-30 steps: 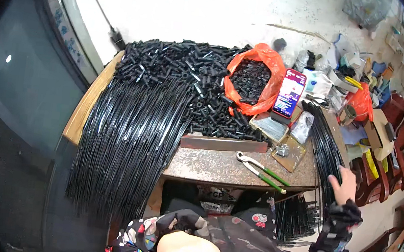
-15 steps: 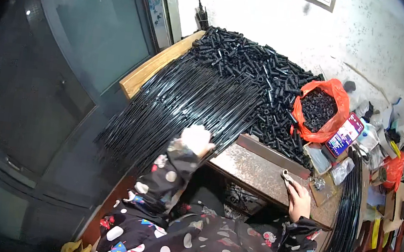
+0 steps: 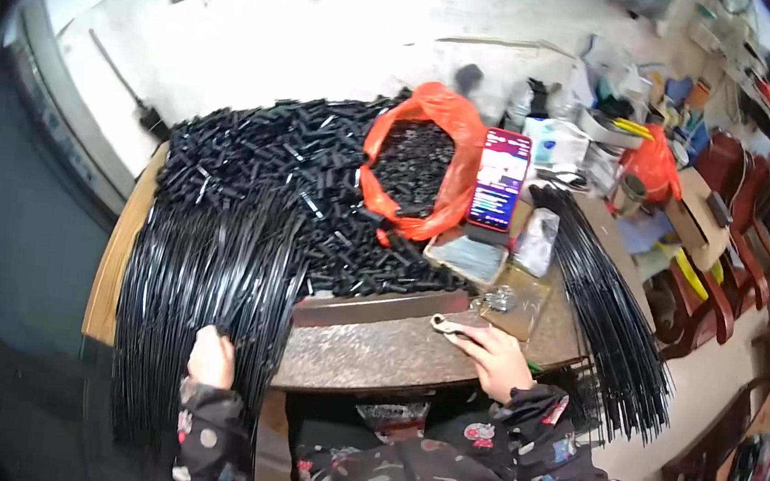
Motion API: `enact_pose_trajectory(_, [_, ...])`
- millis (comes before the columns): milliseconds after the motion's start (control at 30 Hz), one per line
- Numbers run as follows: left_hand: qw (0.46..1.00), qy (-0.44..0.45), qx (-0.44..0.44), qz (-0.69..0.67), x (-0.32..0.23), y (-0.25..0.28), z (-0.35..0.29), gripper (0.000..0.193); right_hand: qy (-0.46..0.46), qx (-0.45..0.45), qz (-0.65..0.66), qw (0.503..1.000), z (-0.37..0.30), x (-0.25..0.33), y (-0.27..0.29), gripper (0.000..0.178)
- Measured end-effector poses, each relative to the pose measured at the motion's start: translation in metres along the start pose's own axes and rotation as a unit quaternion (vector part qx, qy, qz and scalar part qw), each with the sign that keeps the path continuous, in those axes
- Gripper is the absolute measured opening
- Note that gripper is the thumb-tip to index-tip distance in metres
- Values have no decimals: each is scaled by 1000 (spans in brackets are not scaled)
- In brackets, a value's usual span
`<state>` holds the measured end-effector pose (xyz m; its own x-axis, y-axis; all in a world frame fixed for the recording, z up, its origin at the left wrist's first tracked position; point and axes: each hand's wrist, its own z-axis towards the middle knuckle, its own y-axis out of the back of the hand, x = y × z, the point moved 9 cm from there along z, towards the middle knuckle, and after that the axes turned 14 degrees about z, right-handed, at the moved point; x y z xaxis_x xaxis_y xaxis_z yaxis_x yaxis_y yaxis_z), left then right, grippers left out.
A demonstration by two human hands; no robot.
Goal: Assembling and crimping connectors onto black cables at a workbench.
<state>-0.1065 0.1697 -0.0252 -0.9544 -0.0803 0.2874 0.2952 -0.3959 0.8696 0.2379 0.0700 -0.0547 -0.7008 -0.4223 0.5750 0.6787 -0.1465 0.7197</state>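
A wide sheaf of thin black rods (image 3: 176, 283) hangs over the table's front edge at the left. My left hand (image 3: 213, 359) is curled closed against these rods; its fingertips are hidden, so I cannot tell what it grips. At the table's front, my right hand (image 3: 498, 361) is closed on a small pale metal tool with a ringed end (image 3: 442, 324), which lies close to the tabletop. Behind the rods spreads a heap of short black tubes (image 3: 263, 146). A low brown metal strip (image 3: 382, 308) runs between the heap and the bare tabletop edge (image 3: 363, 352).
A red plastic bag (image 3: 465, 121) of small black parts stands behind the strip, beside a lit phone (image 3: 499, 182). A shallow tray (image 3: 469, 255) and clear packet (image 3: 537, 242) lie nearby. Another black rod bundle (image 3: 608, 323) overhangs the right edge. A wooden board (image 3: 122, 253) borders the left.
The view has swung to the right. My left hand is still at the rods, now nearer their lower part. My right hand still has the ringed metal tool.
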Motion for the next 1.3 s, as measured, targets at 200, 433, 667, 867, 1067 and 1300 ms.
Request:
enact_pose_trajectory(200, [993,-47,74,-79,2,-2,-2,17,-42,-17,-24,999,-11,8,4,34])
enact_pose_trajectory(433, [986,35,-11,-161,35,14,11,12,-47,4,-12,999,-8,9,-8,36])
enact_pose_trajectory(667, [977,3,-79,-199,37,31,20,11,-39,-11,-13,999,-6,11,-4,35])
enact_pose_trajectory(867, [977,42,-59,-199,46,31,48,16,-40,-22,-23,999,-7,8,3,30])
enact_pose_trajectory(1067, [777,58,49,-625,32,72,87,21,-31,-26,-8,999,1,7,-4,31])
enact_pose_trajectory(1300, [612,5,-78,-787,-47,150,121,10,-50,4,-12,999,2,-8,1,34])
